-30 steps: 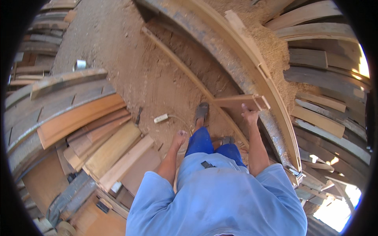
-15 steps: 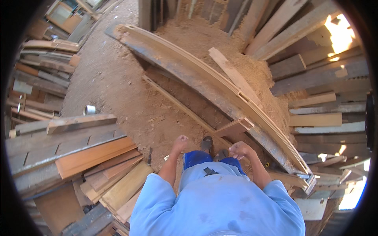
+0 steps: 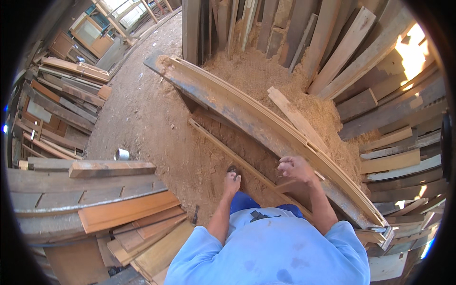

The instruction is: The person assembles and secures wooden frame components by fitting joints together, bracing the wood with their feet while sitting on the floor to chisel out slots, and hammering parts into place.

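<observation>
My left hand (image 3: 232, 182) is curled into a loose fist in front of my body, above the dirt floor, with nothing seen in it. My right hand (image 3: 295, 169) is raised beside the near side of a long, narrow workbench (image 3: 223, 105), fingers curled in and slightly blurred; no object shows in it. Whether it touches the bench, I cannot tell. Long, thin wooden strips (image 3: 285, 124) lie along the bench's far edge. Below the bench top runs a low wooden rail (image 3: 228, 150). A metal fitting (image 3: 388, 236) sits at the bench's right end.
On the left, an orange-brown board (image 3: 128, 211) lies among stacked planks, near a thick beam (image 3: 111, 169) and a whitish round container (image 3: 121, 154). Boards (image 3: 349, 52) lean along the back and right. A loose plank (image 3: 297, 116) rests in sawdust (image 3: 237, 76) behind the bench.
My right hand has risen and moved forward, closer to the bench. My left hand has shifted a little right and down. The whole view has swung slightly, and the surroundings sit further right.
</observation>
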`<state>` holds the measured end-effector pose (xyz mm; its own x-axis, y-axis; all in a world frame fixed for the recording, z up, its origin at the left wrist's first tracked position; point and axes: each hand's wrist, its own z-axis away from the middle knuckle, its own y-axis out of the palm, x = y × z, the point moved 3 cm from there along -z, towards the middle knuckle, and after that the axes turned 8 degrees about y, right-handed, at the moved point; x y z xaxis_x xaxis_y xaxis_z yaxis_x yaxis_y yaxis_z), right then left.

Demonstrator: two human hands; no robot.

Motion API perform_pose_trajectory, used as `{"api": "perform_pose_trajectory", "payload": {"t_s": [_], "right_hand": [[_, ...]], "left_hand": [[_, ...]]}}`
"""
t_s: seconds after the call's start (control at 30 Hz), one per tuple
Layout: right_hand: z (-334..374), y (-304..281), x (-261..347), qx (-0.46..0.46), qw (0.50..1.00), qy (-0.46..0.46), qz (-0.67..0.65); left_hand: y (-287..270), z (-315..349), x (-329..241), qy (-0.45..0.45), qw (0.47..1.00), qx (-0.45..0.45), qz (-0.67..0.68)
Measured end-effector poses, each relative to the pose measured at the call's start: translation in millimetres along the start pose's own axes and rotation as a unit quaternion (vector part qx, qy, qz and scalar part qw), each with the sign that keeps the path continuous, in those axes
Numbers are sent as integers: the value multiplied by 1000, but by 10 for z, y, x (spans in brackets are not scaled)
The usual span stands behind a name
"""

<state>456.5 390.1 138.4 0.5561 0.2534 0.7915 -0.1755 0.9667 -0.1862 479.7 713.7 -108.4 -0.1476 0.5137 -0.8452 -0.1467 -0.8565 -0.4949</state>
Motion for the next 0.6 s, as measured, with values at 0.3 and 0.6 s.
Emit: {"api": "perform_pose_trajectory", "payload": {"t_s": [0.3,0.6], "right_hand": [[-1087,-804,475,-351,935,27,-29],[-1707,-1379,559,-373,859,238,257]], "left_hand": [[-448,-2581,-1267,220,957,2,-190],[-243,-4124,-1446,43,939,-8,-340]]}}
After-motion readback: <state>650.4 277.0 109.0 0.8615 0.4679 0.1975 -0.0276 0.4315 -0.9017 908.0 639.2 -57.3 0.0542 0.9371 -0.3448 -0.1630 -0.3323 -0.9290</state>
